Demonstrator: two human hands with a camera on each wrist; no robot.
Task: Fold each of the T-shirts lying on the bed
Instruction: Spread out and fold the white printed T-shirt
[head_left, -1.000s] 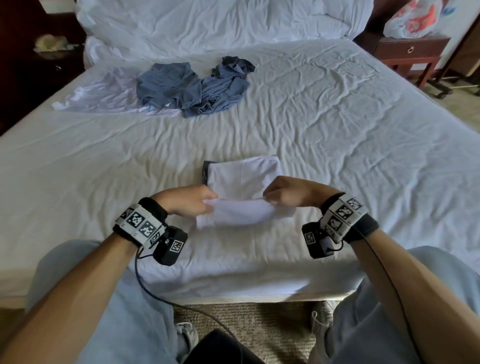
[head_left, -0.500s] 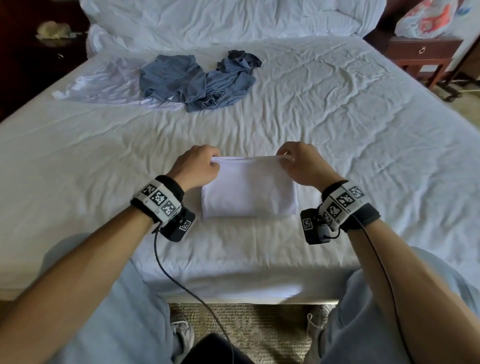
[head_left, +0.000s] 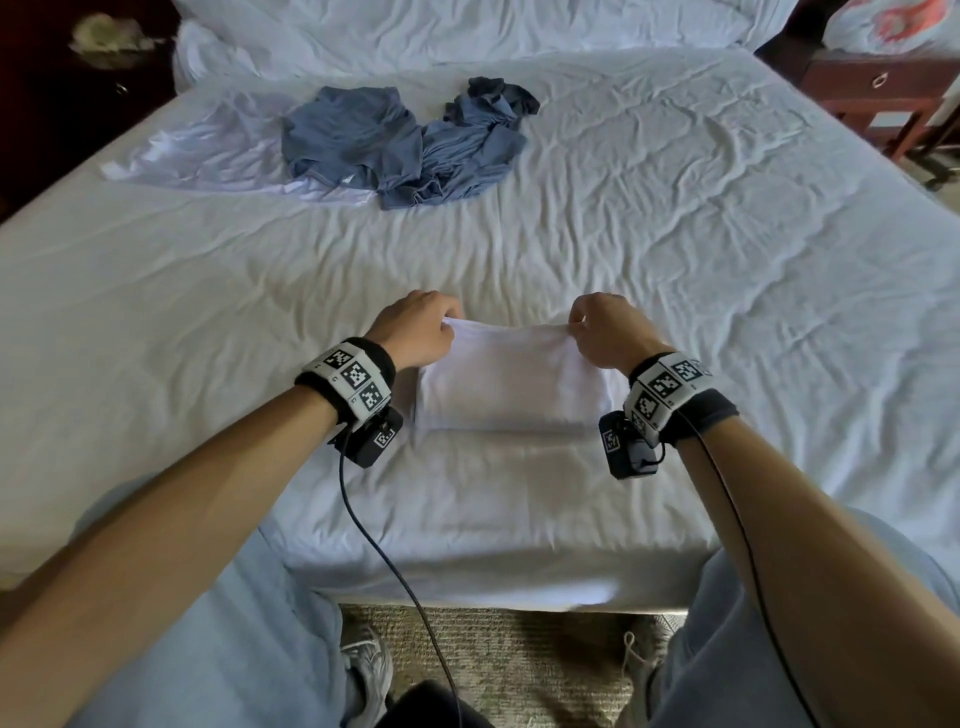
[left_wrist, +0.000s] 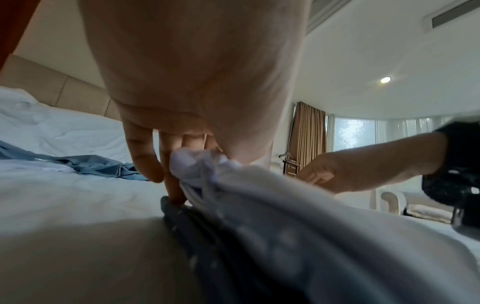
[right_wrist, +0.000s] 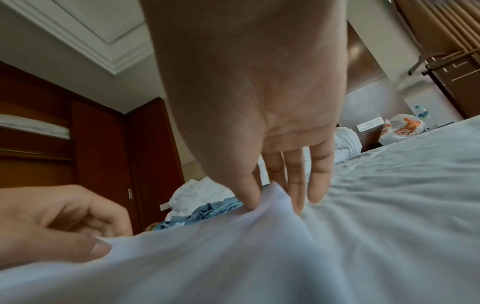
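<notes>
- The folded white T-shirt (head_left: 511, 382) lies on the bed (head_left: 675, 270) just below the middle of the head view, a compact rectangle near the bed's lower edge
- The left hand (head_left: 415, 332) pinches the shirt's upper left corner; in the left wrist view the thumb and fingers (left_wrist: 145, 162) bunch white cloth between them, with a dark layer of fabric showing beneath the white one
- The right hand (head_left: 605, 330) pinches the upper right corner; in the right wrist view the thumb and forefinger nip a raised peak of the white cloth, while the other fingers (right_wrist: 318, 179) point down beside it, straight and loose
- The shirt's top edge runs stretched between the two hands and is lifted slightly off the sheet; its lower part rests flat
- In the upper left of the head view lie the unfolded garments, well apart from the folded one: a blue T-shirt (head_left: 353, 137) crumpled, a second blue T-shirt (head_left: 467, 150) heaped just to its right and touching it, and a white T-shirt (head_left: 208, 150) spread out to the left, partly under the first blue one
- White pillows (head_left: 467, 26) fill the top of the frame
- A wooden nightstand (head_left: 883, 88) stands at the upper right corner, with a plastic bag (head_left: 883, 23) on top
- Both wrists wear bands with black-and-white markers, and a cable (head_left: 384, 551) hangs from the left one down to the lower middle of the frame
</notes>
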